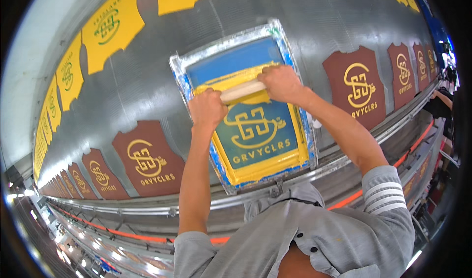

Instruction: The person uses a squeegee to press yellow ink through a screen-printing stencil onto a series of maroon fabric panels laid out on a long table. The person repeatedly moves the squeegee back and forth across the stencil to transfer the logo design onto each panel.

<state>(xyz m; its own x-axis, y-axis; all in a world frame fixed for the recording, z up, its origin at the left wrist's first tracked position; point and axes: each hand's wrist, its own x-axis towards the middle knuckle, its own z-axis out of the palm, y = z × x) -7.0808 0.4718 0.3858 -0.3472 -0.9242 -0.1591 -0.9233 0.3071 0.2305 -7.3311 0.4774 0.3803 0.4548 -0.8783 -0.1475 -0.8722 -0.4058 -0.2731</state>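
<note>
Both my hands grip a pale wooden squeegee (243, 92) laid across a screen printing frame (312, 148). My left hand (208, 108) is closed round its left end, and my right hand (282, 83) round its right end. Yellow ink (236, 79) lies in a thick band just beyond the squeegee and along the mesh's sides and near edge. Nearer me, the blue mesh (260, 152) shows a yellow emblem with lettering. Past the ink band, the mesh is plain blue. The squeegee's blade is hidden.
The frame rests on a long dark grey printing table (147, 86). Maroon fabric pieces (147, 157) with yellow prints lie in a row on both sides. Yellow pieces (110, 27) with green prints line the far side. A metal rail (329, 172) runs along the near edge. Another person's arm (442, 98) shows far right.
</note>
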